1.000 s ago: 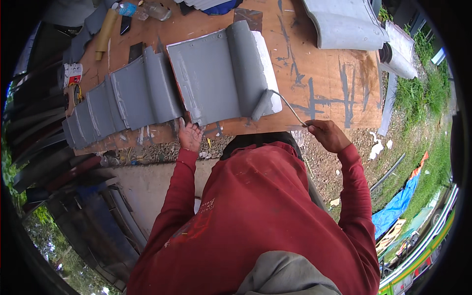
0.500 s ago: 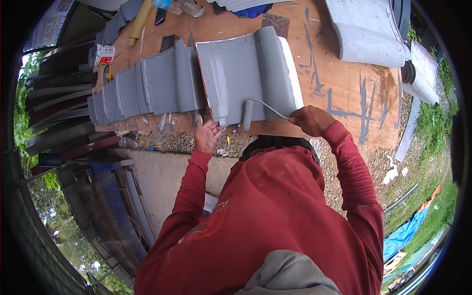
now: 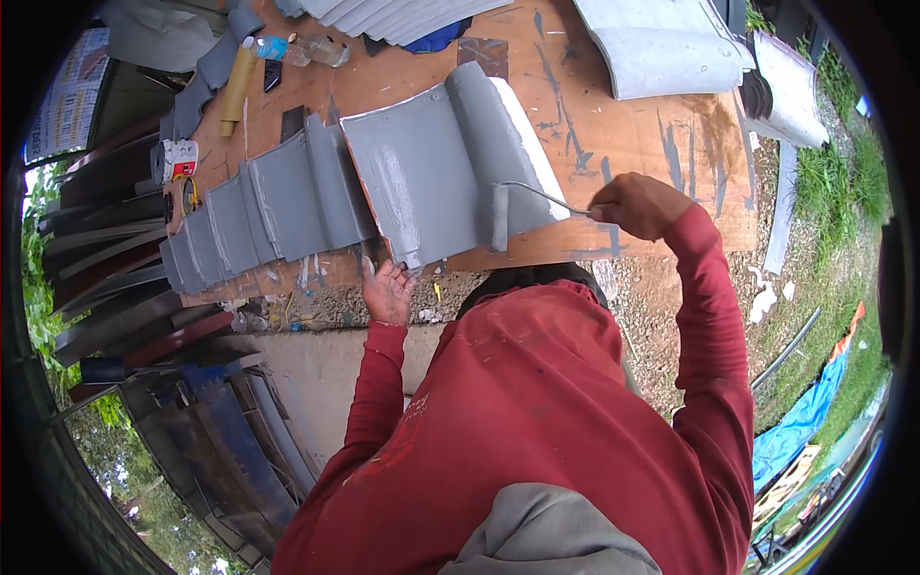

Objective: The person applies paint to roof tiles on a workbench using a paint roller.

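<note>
A curved roof tile, coated in grey paint, lies tilted on the wooden table, with a bare white strip along its right edge. My right hand is closed round the handle end of a paint roller. The grey roller sleeve rests on the tile near its front edge. My left hand is palm up at the tile's front left corner, fingers apart; whether it bears the tile's weight cannot be made out. To the left, several grey tiles overlap in a row.
The wooden table carries grey paint streaks. Pale tiles stand at the far right. A yellow-brown tube, a plastic bottle, a phone and a white can are at the left. More stacked tiles lie at the back.
My right hand and the roller have moved to the right across the tile. My left hand stays by the tile's front left corner. The whole view has shifted slightly.
</note>
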Demonstrator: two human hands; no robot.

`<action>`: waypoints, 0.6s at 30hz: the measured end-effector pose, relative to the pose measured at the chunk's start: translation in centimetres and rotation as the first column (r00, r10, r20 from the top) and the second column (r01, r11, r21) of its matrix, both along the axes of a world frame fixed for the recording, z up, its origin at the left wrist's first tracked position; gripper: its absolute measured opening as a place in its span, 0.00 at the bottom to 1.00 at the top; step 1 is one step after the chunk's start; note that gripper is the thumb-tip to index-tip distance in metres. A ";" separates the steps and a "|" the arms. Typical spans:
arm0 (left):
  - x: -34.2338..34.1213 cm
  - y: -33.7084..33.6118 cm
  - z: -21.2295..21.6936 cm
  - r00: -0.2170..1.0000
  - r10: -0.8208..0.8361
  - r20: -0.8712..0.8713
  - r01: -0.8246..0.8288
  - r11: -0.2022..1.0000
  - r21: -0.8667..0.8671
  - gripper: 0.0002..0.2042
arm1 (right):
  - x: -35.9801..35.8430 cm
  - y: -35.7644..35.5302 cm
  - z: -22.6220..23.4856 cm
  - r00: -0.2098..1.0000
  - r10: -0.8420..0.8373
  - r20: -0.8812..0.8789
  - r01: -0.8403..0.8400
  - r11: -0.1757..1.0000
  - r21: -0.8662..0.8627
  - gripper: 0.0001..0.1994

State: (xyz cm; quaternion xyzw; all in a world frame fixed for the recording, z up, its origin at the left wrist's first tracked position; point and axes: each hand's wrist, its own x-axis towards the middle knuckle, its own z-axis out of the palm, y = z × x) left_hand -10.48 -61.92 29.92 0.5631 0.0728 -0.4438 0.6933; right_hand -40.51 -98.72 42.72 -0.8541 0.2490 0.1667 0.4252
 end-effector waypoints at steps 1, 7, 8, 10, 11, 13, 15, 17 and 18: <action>-0.1 -0.2 0.1 1.000 0.004 -0.016 -0.003 1.000 0.024 0.38 | -2.9 -0.1 0.4 0.996 -0.092 0.018 0.089 0.990 0.108 0.15; -0.1 -0.7 -2.0 0.997 0.003 -0.074 0.010 0.985 0.174 0.38 | -10.7 6.0 -3.4 0.649 -0.761 -0.029 0.596 0.484 0.641 0.22; 0.4 -0.4 -2.5 0.996 0.001 -0.086 0.016 0.980 0.198 0.40 | -10.7 7.1 -4.4 0.600 -0.800 -0.014 0.612 0.448 0.652 0.21; 0.8 0.5 -3.3 0.997 -0.055 -0.063 0.064 0.986 0.152 0.41 | -10.3 8.8 -6.0 0.514 -0.855 -0.066 0.660 0.346 0.667 0.20; 1.0 0.9 -3.7 0.995 -0.090 -0.051 0.097 0.983 0.154 0.43 | -9.9 9.4 -6.8 0.527 -0.848 -0.053 0.641 0.356 0.680 0.20; 1.3 1.7 -4.2 0.991 -0.117 -0.060 0.126 0.974 0.186 0.41 | -9.2 10.6 -7.7 0.490 -0.870 -0.050 0.658 0.331 0.677 0.20; 1.4 2.2 -4.6 0.988 -0.152 0.020 0.144 0.966 0.214 0.37 | -8.6 11.0 -8.0 0.485 -0.873 -0.054 0.653 0.321 0.686 0.19; 1.9 2.3 -4.8 0.992 -0.123 0.030 0.113 0.965 0.235 0.32 | -8.3 11.2 -8.0 0.523 -0.852 -0.022 0.592 0.345 0.729 0.20; 2.1 2.2 -4.8 0.991 -0.113 0.077 0.090 0.962 0.258 0.29 | -8.2 11.2 -7.9 0.529 -0.848 -0.023 0.583 0.344 0.736 0.20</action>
